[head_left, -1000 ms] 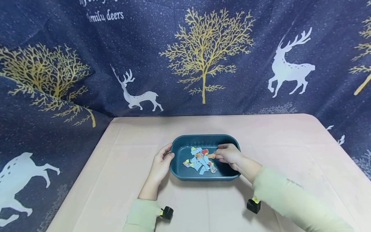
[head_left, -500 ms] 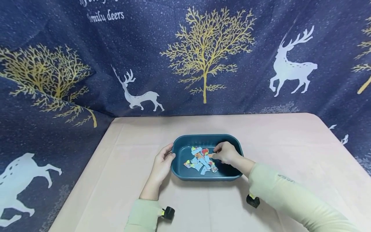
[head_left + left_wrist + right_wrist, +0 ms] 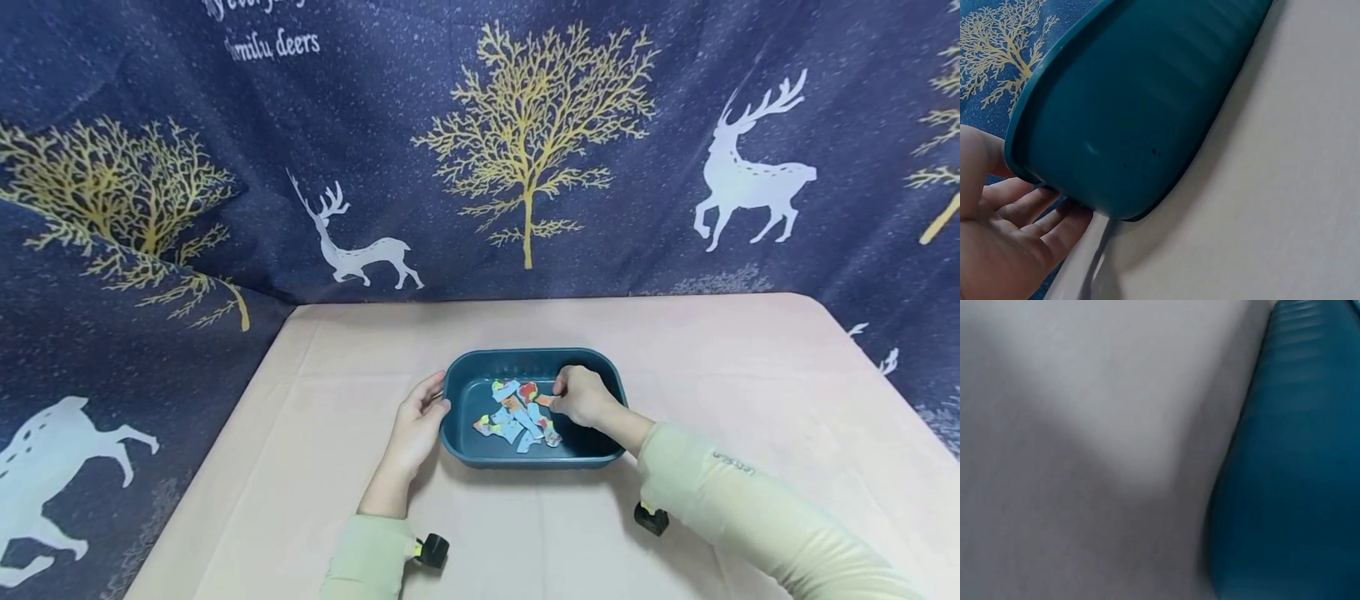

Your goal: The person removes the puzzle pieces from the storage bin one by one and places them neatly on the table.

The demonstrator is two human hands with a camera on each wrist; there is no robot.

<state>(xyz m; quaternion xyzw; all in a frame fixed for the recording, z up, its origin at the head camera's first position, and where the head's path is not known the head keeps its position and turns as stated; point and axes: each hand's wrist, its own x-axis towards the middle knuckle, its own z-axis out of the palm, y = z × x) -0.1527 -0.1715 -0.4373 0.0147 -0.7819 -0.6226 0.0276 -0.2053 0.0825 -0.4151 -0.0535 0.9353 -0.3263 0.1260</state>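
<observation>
A dark teal plastic bin [image 3: 480, 461] with rounded corners sits on the table, its outer wall filling much of the left wrist view. My left hand [image 3: 417, 421] holds its left end, thumb at the rim and fingers against the outside. On the bin's floor lies a small heap of paper scraps [image 3: 512, 421], mostly pale blue with red, yellow and orange bits. My right hand [image 3: 588, 398] reaches inside at the right and pinches an orange paper scrap [image 3: 545, 401] at the heap's edge. The right wrist view shows only the bin's outer wall [image 3: 1291, 475] and the tabletop, with the hand out of sight.
A pale pink cloth covers the table [image 3: 360, 350]. Behind it hangs a navy curtain [image 3: 465, 250] printed with gold trees and white deer. Small black wrist devices [image 3: 432, 551] hang below both sleeves.
My right hand has shifted slightly left and inward over the bin, its fingers now closer to the heap at the orange scrap. The left hand keeps its hold on the bin.
</observation>
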